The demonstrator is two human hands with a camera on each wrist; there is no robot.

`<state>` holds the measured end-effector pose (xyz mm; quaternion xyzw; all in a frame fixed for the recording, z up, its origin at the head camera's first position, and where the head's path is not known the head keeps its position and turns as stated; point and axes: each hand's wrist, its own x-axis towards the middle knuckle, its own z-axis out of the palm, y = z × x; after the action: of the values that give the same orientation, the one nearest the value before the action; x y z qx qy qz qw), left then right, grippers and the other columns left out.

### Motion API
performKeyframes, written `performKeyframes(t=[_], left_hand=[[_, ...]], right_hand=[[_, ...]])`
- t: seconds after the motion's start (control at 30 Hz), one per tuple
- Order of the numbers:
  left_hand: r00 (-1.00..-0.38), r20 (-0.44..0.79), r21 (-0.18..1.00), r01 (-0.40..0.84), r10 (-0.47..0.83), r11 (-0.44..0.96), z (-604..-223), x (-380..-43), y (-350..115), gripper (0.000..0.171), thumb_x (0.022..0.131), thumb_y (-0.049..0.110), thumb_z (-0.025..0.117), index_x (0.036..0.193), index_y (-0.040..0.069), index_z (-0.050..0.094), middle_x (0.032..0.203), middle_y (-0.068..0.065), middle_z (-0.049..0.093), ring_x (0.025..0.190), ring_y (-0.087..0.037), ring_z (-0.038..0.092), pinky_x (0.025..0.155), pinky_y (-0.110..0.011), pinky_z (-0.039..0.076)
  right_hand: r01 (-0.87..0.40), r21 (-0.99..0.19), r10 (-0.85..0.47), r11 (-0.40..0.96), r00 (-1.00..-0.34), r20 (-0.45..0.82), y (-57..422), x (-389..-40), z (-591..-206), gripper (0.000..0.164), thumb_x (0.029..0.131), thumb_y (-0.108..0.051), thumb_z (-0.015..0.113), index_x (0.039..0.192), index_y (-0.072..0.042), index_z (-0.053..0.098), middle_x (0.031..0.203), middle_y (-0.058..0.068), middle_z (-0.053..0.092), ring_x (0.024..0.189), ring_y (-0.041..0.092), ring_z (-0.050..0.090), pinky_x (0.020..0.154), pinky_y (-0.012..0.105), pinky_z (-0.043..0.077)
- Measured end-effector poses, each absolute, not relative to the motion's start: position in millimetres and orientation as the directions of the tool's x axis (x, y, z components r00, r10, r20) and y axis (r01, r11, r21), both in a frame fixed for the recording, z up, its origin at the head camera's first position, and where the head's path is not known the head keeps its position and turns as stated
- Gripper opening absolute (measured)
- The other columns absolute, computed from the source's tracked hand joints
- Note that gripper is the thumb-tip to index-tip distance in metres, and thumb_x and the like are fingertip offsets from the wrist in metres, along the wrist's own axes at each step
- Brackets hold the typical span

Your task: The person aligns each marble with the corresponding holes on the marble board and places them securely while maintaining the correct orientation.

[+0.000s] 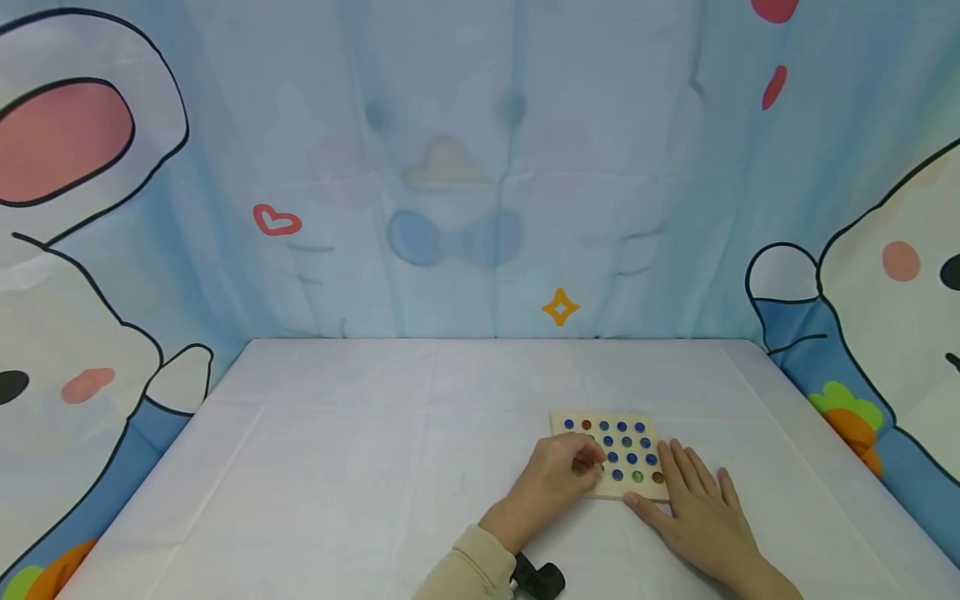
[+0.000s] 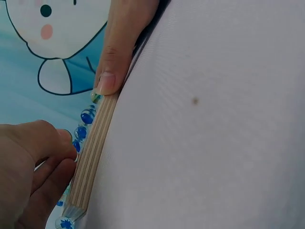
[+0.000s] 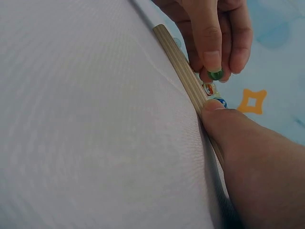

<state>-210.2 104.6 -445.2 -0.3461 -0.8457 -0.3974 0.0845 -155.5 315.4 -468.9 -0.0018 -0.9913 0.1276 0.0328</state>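
A wooden board (image 1: 632, 493) dotted with rows of glass marbles lies on the white table; most marbles are blue, with some green and brownish ones. Over the board's left part is my left hand (image 1: 558, 471), its thumb and fingers pinching a green marble (image 3: 215, 75). That hand hides several spots on the board. My right hand (image 1: 701, 508) lies spread along the right side, fingers straight. Its thumb (image 2: 110, 71) presses the near edge of the board, beside a blue marble (image 3: 220, 102).
White cloth covers the table (image 1: 337, 458). A black strap-like device (image 1: 542, 578) sits at the left wrist, by the beige sleeve (image 1: 476, 567). Behind the table hangs a blue curtain (image 1: 450, 275) with cartoon figures.
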Motion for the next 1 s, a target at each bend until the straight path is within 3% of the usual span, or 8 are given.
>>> performKeyframes(t=[0.73,1.0], left_hand=[[-0.688,0.463,0.436,0.726,0.559,0.533,-446.3,-209.0,108.4,0.011,0.087,0.007,0.074,0.092,0.017,0.072,0.088,0.011,0.073,0.079,0.008,0.059,0.070,0.000,0.043],[-0.698,0.465,0.429,0.716,0.545,0.551,-447.4,-205.8,108.3,0.017,0.085,0.005,0.075,0.098,0.016,0.072,0.093,0.009,0.074,0.081,0.007,0.060,0.072,0.000,0.043]], right_hand=[[-0.022,-0.277,-0.001,0.961,-0.997,0.077,317.2,-154.8,-468.8,0.108,0.089,-0.073,0.048,0.154,0.008,0.017,0.158,0.035,0.018,0.143,0.054,0.015,0.112,0.075,-0.001],[-0.019,-0.283,0.000,0.959,-0.998,0.065,318.3,-155.7,-471.0,0.110,0.089,-0.075,0.046,0.154,0.007,0.015,0.158,0.035,0.016,0.143,0.055,0.013,0.111,0.075,-0.004]])
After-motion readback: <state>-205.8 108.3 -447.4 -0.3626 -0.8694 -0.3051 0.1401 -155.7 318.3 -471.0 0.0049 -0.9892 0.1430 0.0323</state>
